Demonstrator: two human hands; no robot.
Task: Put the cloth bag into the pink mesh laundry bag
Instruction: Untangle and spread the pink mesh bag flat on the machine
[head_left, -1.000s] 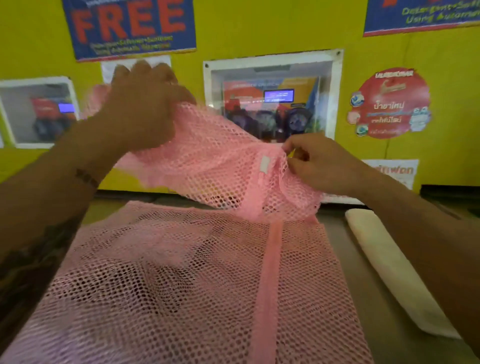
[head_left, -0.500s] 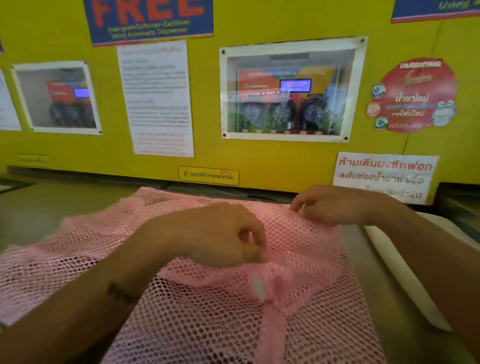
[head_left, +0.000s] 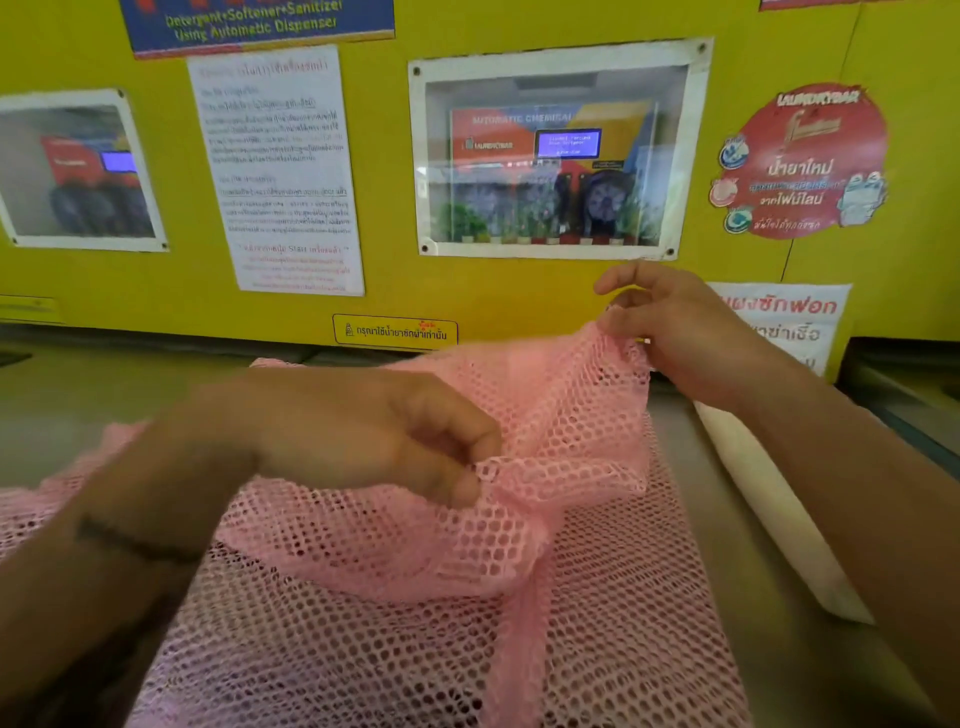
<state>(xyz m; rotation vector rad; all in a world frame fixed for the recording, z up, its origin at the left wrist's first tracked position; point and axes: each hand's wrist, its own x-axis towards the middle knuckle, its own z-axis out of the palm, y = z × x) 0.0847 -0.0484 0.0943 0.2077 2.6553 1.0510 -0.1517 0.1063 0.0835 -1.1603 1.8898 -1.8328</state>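
Observation:
The pink mesh laundry bag (head_left: 415, 623) lies spread on the grey counter, filling the lower middle of the head view. My left hand (head_left: 384, 431) pinches a fold of its top edge near the middle. My right hand (head_left: 670, 332) pinches the far right corner of that edge and holds it lifted above the counter. Between the two hands the mesh hangs in a loose raised flap. A cream-white folded cloth bag (head_left: 769, 504) lies flat on the counter to the right of the mesh bag, partly hidden under my right forearm.
A yellow machine panel (head_left: 384, 291) with posters, a paper notice and windowed dispensers rises right behind the counter. Bare grey counter (head_left: 78, 395) shows at the far left and along the right side. A dark ledge (head_left: 904, 395) sits at the right edge.
Both hands came down from chest height with the mesh edge. My left hand shifted from the left corner to the middle, and my right hand has now lifted the right corner and pulled it outward.

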